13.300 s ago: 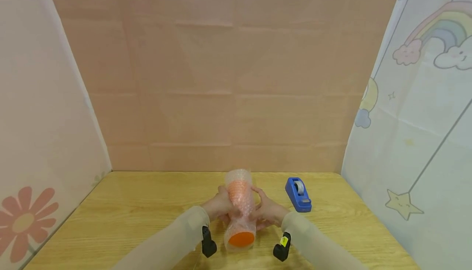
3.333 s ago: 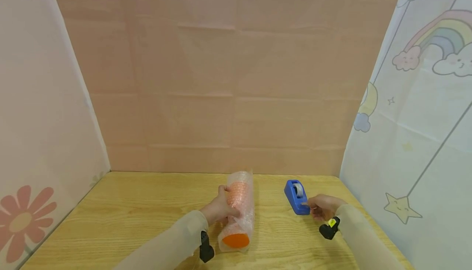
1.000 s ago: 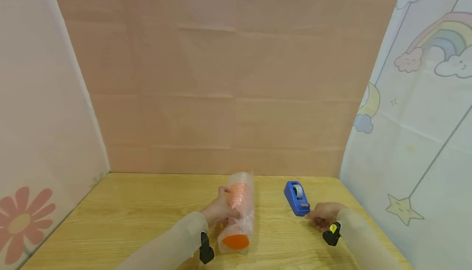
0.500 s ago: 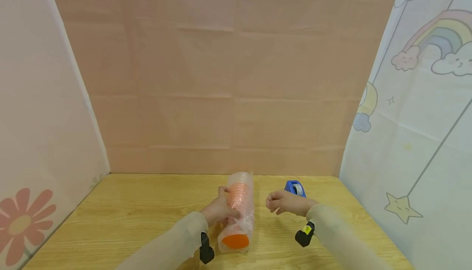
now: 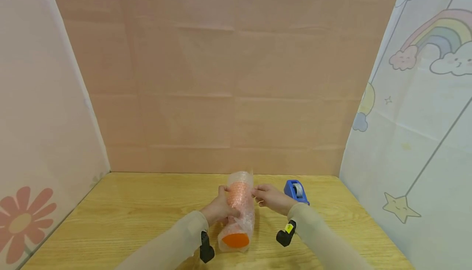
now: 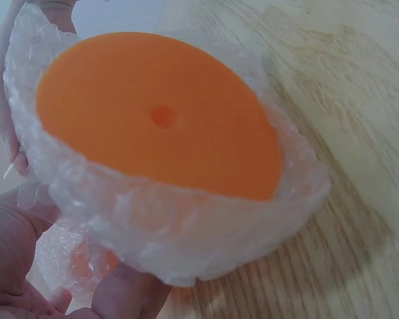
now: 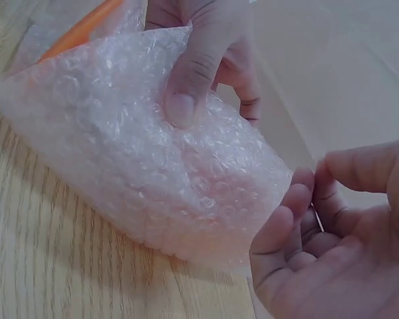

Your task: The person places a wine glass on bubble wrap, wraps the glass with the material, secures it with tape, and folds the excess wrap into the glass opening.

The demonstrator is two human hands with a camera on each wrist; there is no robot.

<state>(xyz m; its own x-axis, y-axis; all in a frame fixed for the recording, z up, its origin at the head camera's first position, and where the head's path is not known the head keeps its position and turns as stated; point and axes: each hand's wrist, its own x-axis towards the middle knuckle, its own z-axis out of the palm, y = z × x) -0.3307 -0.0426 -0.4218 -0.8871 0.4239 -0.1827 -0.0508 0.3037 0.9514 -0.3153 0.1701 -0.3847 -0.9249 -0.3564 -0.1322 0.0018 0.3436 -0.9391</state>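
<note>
Bare wooden tabletop (image 5: pixel 140 204) gave wide passage left of the bubble-wrapped orange object (image 5: pixel 241 198), up to the left hand (image 5: pixel 218 209) gripping it. On its right, the right hand (image 5: pixel 272 198) and, farther out, the blue tape dispenser (image 5: pixel 291 190) blocked the way; the peach backdrop (image 5: pixel 236 77) rose behind it.

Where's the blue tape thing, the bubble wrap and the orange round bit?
Tape dispenser (image 5: pixel 290 191): head view, on its blue side.
Bubble wrap (image 7: pixel 133 139): right wrist view, on its bubbly side.
Orange round end (image 6: pixel 158 137): left wrist view, on its flat face.
</note>
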